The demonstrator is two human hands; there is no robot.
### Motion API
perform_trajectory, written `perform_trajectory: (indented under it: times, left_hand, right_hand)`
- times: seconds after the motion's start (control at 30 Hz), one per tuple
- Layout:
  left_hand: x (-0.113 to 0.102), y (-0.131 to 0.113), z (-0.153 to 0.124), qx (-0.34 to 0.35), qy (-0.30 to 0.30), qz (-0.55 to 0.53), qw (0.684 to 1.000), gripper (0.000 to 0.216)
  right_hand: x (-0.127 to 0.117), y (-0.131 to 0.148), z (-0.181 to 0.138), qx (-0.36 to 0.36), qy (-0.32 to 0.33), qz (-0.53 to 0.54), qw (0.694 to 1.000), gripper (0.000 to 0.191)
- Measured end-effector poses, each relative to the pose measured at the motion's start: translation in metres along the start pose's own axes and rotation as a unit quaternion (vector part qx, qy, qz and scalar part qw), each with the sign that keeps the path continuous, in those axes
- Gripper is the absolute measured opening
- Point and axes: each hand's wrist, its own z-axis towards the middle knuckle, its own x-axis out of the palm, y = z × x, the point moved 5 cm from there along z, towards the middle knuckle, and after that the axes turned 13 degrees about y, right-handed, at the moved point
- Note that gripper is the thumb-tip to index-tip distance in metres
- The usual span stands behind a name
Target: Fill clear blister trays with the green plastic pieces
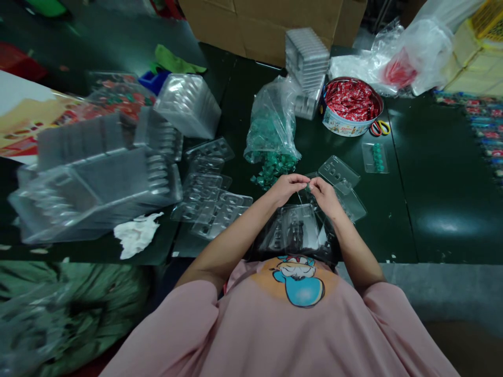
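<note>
- The left hand (290, 187) and right hand (323, 192) meet over the tabletop (448, 220), fingertips pinching a small green piece (308, 186) between them, mostly hidden by the fingers.
- Between the forearms, at the tabletop's near edge, lie clear plastic packs (301, 225).
- Just beyond the hands, loose green pieces (276, 170) spill from a clear bag (273, 112) whose mouth faces the near edge.
- Beside the right hand, clear moulded trays (340, 175) overlap; farther right, a small tray (369, 157) carries a row of green pieces.
- Toward the far edge stands a round tin (348, 125) full of red-wrapped packets, with scissors (380, 128) just beside it.
- Left of the hands, thin clear trays (210, 204) lie scattered; past them, large nested stacks (102, 183) fill the left part, with crumpled white tissue (135, 235) by the near edge.
- The surface is dark green and glossy, crossed by seams, with light glaring at right and white scraps along the near edge.
- A cardboard box (271, 26) stands along the far edge.
- Below the near edge, green fabric (86, 314) bulges at left and grey floor (451, 290) shows at right.
</note>
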Motion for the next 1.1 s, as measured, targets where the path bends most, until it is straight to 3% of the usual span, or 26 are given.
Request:
perform_trajectory:
  times: [0.3,0.5,0.73,0.97,1.1]
  left_hand:
    - [-0.001,0.000,0.002,0.024,-0.039,-0.069,0.997,0.022]
    - [0.004,0.001,0.001,0.002,-0.015,-0.039,0.999,0.035]
    - [0.002,0.003,0.005,0.017,-0.016,-0.061,0.998,0.032]
    - [0.008,0.010,0.006,-0.011,0.006,-0.110,0.994,0.039]
    - [0.011,0.006,0.007,0.053,-0.003,-0.056,0.997,0.040]
  right_hand:
    - [0.005,-0.016,0.004,0.015,-0.068,0.134,0.989,0.025]
    - [0.012,-0.019,0.007,0.032,-0.036,0.191,0.980,0.030]
    - [0.016,-0.022,0.006,0.058,-0.037,0.329,0.942,0.036]
    - [0.018,-0.023,0.007,0.079,-0.058,0.330,0.939,0.030]
    - [0.022,-0.024,0.010,0.083,-0.078,0.337,0.935,0.028]
